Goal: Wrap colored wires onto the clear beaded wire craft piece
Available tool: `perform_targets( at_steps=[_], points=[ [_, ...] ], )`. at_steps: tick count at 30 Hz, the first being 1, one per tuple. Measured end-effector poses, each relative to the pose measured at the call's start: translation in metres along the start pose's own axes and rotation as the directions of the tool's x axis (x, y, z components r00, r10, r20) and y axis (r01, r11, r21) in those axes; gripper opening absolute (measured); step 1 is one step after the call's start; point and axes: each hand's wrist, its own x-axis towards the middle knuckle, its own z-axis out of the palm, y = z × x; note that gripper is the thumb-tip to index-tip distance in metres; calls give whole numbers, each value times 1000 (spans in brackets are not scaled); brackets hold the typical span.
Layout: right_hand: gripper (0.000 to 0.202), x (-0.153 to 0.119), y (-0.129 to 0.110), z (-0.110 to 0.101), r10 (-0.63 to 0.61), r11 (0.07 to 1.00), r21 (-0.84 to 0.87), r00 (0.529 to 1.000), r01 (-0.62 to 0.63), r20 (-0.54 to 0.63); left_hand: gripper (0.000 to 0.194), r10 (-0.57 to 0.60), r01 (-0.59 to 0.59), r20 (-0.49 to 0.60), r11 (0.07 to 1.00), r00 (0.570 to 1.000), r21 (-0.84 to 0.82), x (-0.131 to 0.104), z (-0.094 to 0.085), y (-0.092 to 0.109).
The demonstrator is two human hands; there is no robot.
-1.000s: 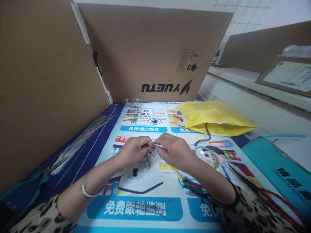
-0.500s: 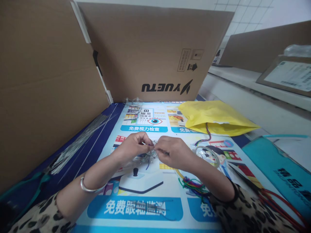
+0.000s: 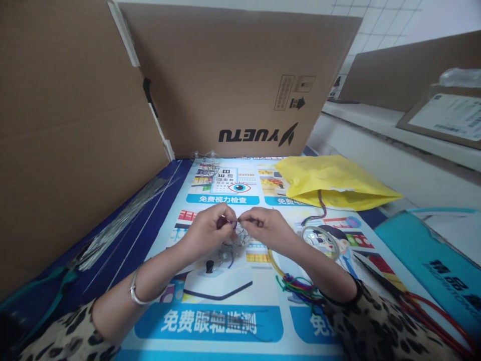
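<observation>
My left hand [image 3: 214, 228] and my right hand [image 3: 265, 228] meet fingertip to fingertip over the middle of the printed sheet. A thin purple thread is pinched in my left fingers, and its loose end hangs below. Just beneath the fingertips is a tangled clear and wire piece [image 3: 237, 240], partly covered by both hands. My right thumb and forefinger are pinched together beside it; what they hold is too small to make out.
A yellow pouch [image 3: 334, 180] lies back right, with a clear ring [image 3: 320, 242] nearer. Coloured cords [image 3: 300, 290] lie by my right forearm, scissors [image 3: 383, 276] beyond. Wires [image 3: 120, 220] and teal-handled pliers [image 3: 63, 281] are left. Cardboard [image 3: 233, 75] stands behind.
My right fingers have risen and turned slightly, uncovering more of the clear and wire piece. My left wrist has shifted a little to the right.
</observation>
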Motion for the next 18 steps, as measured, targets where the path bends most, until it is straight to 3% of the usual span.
perform_targets(
  at_steps=[11, 18],
  points=[
    [13, -1, 0, 5, 105, 956, 266, 991, -122, 78, 9, 107, -106, -65, 994, 992, 17, 0, 2, -4],
    [10, -1, -4, 5, 113, 978, 175, 993, -115, 25, 10, 139, -135, -38, 986, 990, 101, 1, -1, -6]
  ],
)
